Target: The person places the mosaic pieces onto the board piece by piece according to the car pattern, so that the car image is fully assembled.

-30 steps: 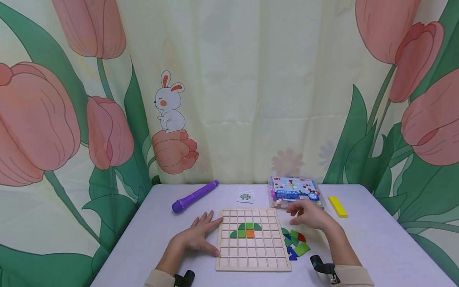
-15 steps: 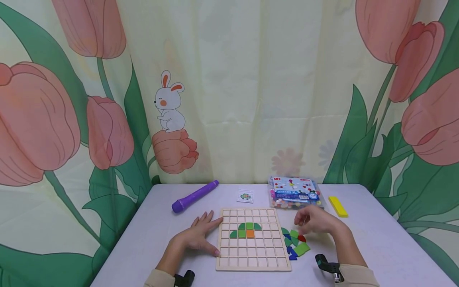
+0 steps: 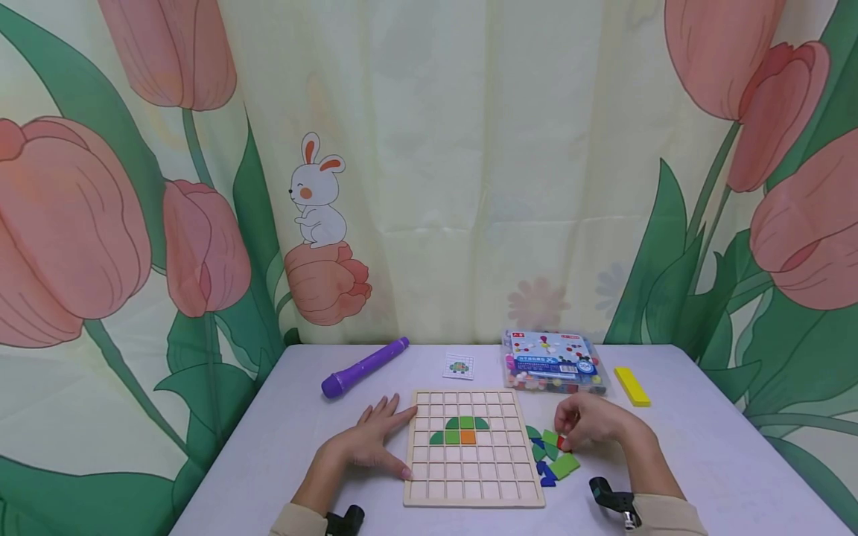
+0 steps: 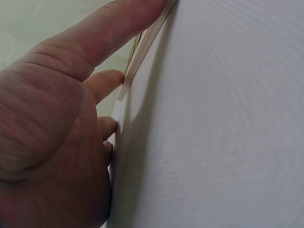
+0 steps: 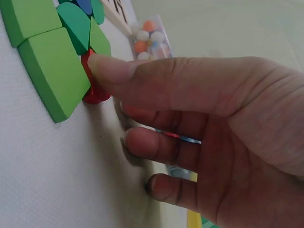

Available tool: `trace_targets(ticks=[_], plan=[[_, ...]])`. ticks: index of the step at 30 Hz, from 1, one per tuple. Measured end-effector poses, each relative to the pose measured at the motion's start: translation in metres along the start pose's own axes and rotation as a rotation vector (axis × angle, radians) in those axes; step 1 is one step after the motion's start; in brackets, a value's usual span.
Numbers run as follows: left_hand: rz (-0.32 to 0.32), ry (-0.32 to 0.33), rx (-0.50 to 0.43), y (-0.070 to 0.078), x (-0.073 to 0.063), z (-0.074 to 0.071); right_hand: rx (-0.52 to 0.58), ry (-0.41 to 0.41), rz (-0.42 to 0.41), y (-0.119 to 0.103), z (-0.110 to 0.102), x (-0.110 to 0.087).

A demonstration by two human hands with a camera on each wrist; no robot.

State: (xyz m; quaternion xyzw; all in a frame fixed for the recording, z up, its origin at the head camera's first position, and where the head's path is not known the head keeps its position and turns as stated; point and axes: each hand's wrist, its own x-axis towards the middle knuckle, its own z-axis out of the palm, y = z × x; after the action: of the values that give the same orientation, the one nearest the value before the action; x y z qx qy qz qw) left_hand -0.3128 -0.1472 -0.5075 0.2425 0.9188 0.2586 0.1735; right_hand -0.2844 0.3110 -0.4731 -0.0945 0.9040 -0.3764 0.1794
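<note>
A wooden grid board [image 3: 474,491] lies flat on the table, holding green squares, dark green rounded pieces and an orange square [image 3: 468,437] in two rows. Along its left edge my left hand [image 3: 372,441] is spread, thumb [image 4: 114,33] and index finger touching the frame. Right of the board, my right hand [image 3: 593,418] pinches a small red block [image 5: 97,95] between thumb and index finger, low at the table. Its other fingers are loosely bent. Beside the red block lie light green blocks [image 5: 54,71], dark green rounded ones [image 5: 76,26] and blue ones [image 3: 546,473].
Behind the board lies a small pattern card [image 3: 459,366]. A purple microphone-shaped stick [image 3: 365,368] is at the back left. A clear box of coloured balls [image 3: 556,361] and a yellow block [image 3: 632,386] stand at the back right, before a printed curtain [image 3: 429,186].
My right hand has come down and toward me from beside the clear box to the loose blocks, and its thumb and index finger now hold the red block. My left hand has stayed put.
</note>
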Motion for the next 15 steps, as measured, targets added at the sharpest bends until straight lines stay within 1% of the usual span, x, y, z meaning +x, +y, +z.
trace_targets(ticks=[10, 15], plan=[[0.004, 0.011, 0.014, 0.0009, -0.0007, 0.0004, -0.028, 0.034, 0.051, -0.0022, 0.003, -0.0006], [0.001, 0.01, 0.013, 0.0012, -0.001, 0.0004, -0.035, 0.041, 0.062, -0.0038, 0.0041, -0.0001]])
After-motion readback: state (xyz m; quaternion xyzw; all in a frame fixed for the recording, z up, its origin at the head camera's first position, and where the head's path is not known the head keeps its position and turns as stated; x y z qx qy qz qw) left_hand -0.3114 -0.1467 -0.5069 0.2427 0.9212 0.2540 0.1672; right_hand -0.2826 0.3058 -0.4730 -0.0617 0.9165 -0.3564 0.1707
